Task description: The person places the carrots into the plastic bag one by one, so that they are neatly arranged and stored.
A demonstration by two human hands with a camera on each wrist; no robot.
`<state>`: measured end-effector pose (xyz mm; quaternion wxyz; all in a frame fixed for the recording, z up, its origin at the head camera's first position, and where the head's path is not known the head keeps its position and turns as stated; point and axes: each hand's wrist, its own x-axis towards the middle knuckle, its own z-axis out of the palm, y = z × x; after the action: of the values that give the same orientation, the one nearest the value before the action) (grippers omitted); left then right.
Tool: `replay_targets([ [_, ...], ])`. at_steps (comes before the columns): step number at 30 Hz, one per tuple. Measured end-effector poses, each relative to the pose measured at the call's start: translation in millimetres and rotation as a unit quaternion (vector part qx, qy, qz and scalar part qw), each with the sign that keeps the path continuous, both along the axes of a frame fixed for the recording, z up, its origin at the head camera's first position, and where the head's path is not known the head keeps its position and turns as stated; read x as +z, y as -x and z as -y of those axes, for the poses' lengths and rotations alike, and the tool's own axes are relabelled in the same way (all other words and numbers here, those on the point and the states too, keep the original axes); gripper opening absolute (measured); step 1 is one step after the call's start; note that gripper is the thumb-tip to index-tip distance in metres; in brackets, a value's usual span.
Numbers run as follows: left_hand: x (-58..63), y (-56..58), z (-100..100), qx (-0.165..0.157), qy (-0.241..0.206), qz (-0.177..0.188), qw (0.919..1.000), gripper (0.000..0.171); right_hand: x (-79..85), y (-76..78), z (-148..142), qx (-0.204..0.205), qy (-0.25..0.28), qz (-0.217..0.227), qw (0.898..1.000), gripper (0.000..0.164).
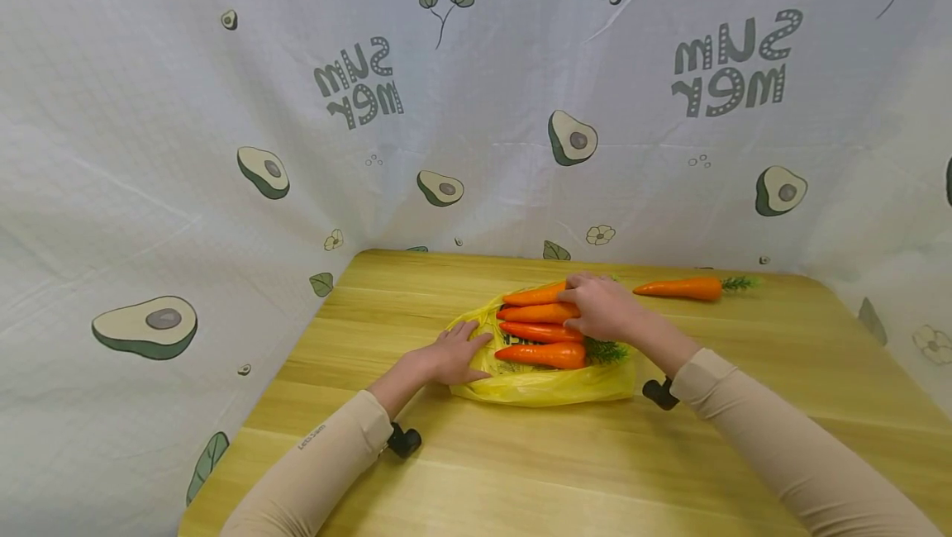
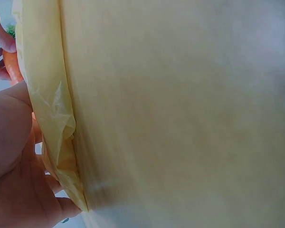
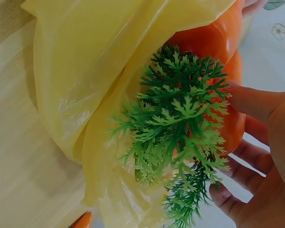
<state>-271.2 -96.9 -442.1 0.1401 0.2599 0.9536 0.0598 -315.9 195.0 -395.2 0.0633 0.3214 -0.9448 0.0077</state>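
A yellow plastic bag (image 1: 550, 390) lies on the wooden table with several orange carrots (image 1: 543, 355) side by side on it, their tips pointing left. My right hand (image 1: 604, 307) holds a carrot (image 1: 537, 313) near its leafy end, thumb on one side and fingers on the other. Its palm hides the ends of the farther carrots. Green leaves (image 3: 180, 109) stick out beside the bag in the right wrist view. At the bag's left edge, my left hand (image 1: 449, 355) rests with fingers spread, touching the yellow plastic (image 2: 50, 95).
Another carrot (image 1: 680, 289) with green leaves lies on the table's back right, apart from the bag. Behind and beside the wooden table (image 1: 521, 471) hangs a white sheet (image 1: 491, 91) printed with avocados. Black camera mounts (image 1: 404, 441) sit at both wrists.
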Motion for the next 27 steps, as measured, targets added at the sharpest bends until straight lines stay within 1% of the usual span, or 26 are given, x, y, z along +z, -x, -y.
replay_targets([
  [6, 1.0, -0.6, 0.3, -0.002, -0.003, -0.001, 1.0000, 0.072, 0.7, -1.2, -0.7, 0.002, 0.008, -0.004, 1.000, 0.041],
  [11, 1.1, -1.3, 0.8, -0.005, -0.003, -0.003, 1.0000, 0.072, 3.7, -2.9, -4.6, 0.015, 0.039, -0.011, 0.999, 0.037],
  [13, 0.5, -1.3, 0.7, -0.005, -0.003, -0.004, 1.0000, 0.073, 6.1, -3.3, -7.8, 0.013, 0.052, -0.011, 0.998, 0.036],
  [21, -0.1, -0.7, 0.1, -0.005, -0.002, -0.004, 1.0000, 0.073, 15.0, -0.2, -30.0, -0.030, 0.082, -0.013, 0.996, 0.037],
  [27, -1.1, -0.8, -0.2, -0.003, 0.001, -0.006, 1.0000, 0.073, 23.8, 2.2, -51.6, -0.053, 0.117, 0.004, 0.992, 0.037],
])
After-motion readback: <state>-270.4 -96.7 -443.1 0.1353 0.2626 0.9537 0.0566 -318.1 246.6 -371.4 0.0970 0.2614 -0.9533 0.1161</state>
